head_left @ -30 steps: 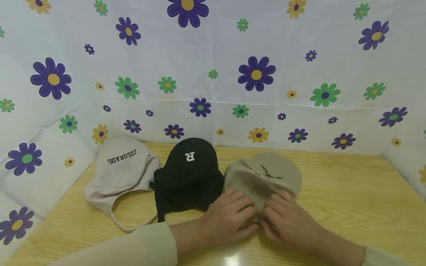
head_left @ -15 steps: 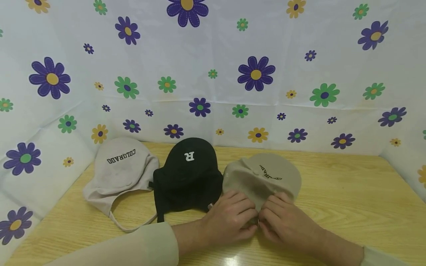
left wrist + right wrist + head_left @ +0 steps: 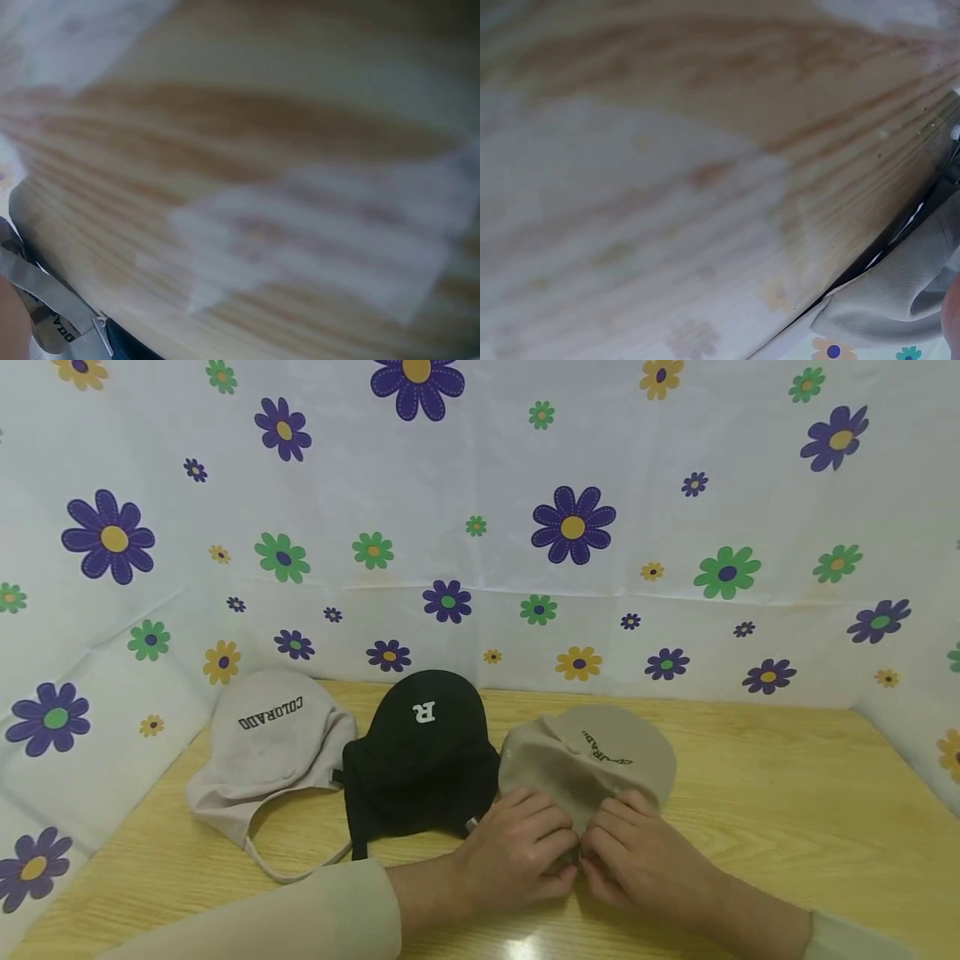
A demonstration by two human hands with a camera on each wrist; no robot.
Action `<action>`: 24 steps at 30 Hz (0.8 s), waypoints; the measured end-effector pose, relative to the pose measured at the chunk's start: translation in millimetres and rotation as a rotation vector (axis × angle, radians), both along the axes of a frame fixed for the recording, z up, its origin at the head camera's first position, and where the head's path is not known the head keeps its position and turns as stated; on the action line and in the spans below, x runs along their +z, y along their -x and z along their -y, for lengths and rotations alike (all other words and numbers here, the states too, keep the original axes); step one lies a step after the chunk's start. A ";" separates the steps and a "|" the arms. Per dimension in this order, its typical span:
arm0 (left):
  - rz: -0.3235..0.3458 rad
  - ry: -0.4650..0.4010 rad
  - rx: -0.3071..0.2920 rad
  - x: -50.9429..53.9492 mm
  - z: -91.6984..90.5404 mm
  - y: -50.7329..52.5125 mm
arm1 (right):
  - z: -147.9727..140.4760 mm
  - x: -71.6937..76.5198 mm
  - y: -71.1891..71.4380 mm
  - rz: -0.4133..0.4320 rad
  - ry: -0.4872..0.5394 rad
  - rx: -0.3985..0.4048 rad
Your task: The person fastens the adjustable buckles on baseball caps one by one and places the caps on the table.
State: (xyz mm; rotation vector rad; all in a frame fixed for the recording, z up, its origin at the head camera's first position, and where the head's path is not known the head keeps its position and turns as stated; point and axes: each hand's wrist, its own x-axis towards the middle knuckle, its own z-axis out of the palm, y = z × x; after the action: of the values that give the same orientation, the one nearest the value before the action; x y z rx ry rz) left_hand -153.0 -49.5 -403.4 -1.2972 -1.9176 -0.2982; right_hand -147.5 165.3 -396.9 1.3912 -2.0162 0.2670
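gripping the near edge of a beige fabric cap with dark lettering (image 3: 633, 735), the left hand (image 3: 517, 847) at its seven o'clock and the right hand (image 3: 645, 856) at its five o'clock have curled fingers, tips partly hidden. the cap lies on a yellow wood-grained table (image 3: 795, 827). at nine o'clock, a black fabric cap with a white letter (image 3: 420, 777) crowds its side; contact is unclear. farther toward nine o'clock lies a pale grey-pink fabric cap lettered "colorado" (image 3: 262, 747). a white flower-printed cloth (image 3: 510, 468) closes off twelve o'clock.
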 end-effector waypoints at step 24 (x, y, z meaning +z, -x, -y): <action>0.076 -0.018 -0.019 -1.5 -3.4 2.4 | -0.3 -0.7 1.2 0.066 0.035 -0.015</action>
State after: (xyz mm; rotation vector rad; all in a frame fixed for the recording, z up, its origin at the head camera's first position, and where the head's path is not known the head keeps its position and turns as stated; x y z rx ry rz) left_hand -155.4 -46.1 -405.0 -1.3097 -1.9628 -0.3788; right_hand -148.7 165.6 -397.6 1.3616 -2.0644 0.3442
